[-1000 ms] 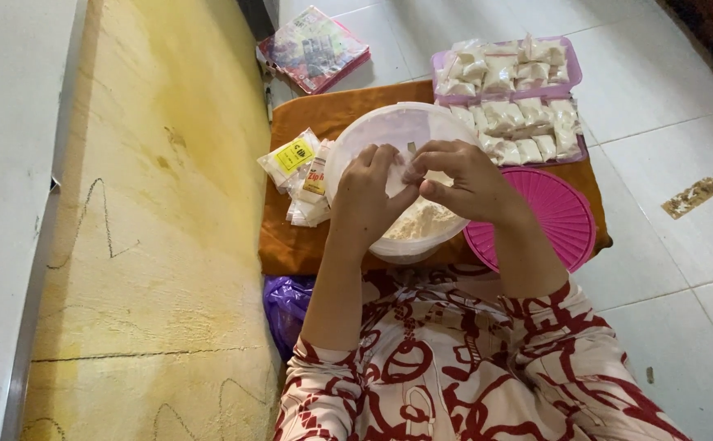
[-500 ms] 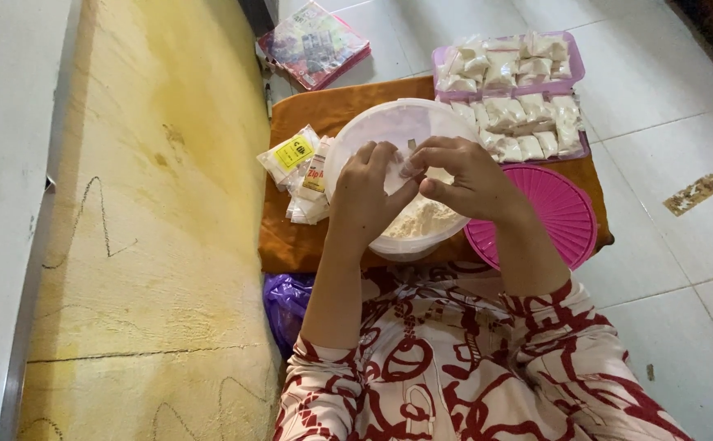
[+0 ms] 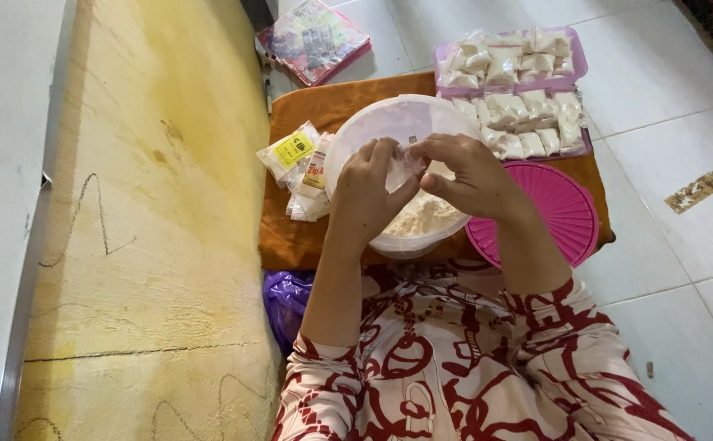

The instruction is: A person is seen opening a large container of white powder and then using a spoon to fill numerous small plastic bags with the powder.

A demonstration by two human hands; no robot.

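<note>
My left hand (image 3: 366, 189) and my right hand (image 3: 462, 173) are held together over a round translucent white tub (image 3: 355, 135) with pale powder (image 3: 422, 219) in its bottom. Both hands pinch a small clear plastic bag (image 3: 395, 170) between their fingertips. The bag is mostly hidden by my fingers, so its contents cannot be made out. The tub stands on an orange cloth (image 3: 303, 241) on the floor in front of my lap.
A pink round lid (image 3: 559, 212) lies right of the tub. Behind it, purple trays (image 3: 573, 57) hold several small filled white packets (image 3: 507, 65). A stack of empty zip bags (image 3: 299, 159) lies left of the tub. A yellow mat (image 3: 152, 204) runs along the left; a purple bag (image 3: 284, 298) sits near my knee.
My hands have stayed over the tub, with only small finger movement on the little bag. The view has shifted slightly.
</note>
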